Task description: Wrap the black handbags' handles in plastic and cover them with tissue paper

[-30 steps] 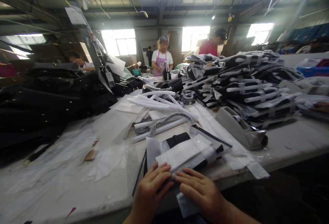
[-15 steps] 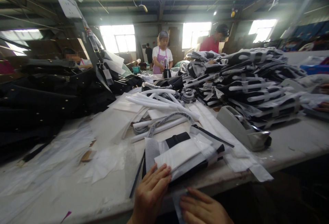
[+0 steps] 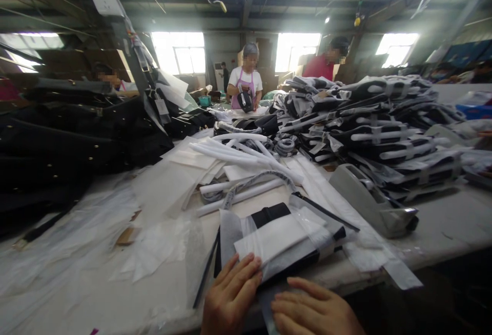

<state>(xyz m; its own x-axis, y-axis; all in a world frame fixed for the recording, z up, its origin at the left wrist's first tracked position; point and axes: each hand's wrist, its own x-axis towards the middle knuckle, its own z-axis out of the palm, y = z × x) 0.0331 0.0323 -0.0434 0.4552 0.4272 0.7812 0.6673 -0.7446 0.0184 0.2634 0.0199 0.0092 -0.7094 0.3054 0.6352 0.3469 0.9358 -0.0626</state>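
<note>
A black handbag (image 3: 271, 212), partly covered with white sheets and clear tape, lies at the front of the table with its wrapped handle (image 3: 261, 177) arching toward the back. My left hand (image 3: 234, 291) rests on the bag's lower left part, fingers stretched flat over the white padding sheet (image 3: 282, 235). Just to the right, my right hand (image 3: 313, 307) has its fingers extended against a translucent strip (image 3: 269, 308) that hangs from the bag's near edge. Its thumb is hidden.
A grey tape dispenser (image 3: 371, 204) stands right of the bag. Wrapped bags form a tall pile (image 3: 388, 120) at back right; black bags (image 3: 57, 145) are heaped at left. White foam tubes (image 3: 230, 154) and sheets (image 3: 157, 191) lie between. A co-worker (image 3: 246, 81) stands across the table.
The view has shifted slightly, so the bag and both hands appear a little lower and to the right. My hands keep nearly the same places on the bag and strip. The co-worker's held item has turned.
</note>
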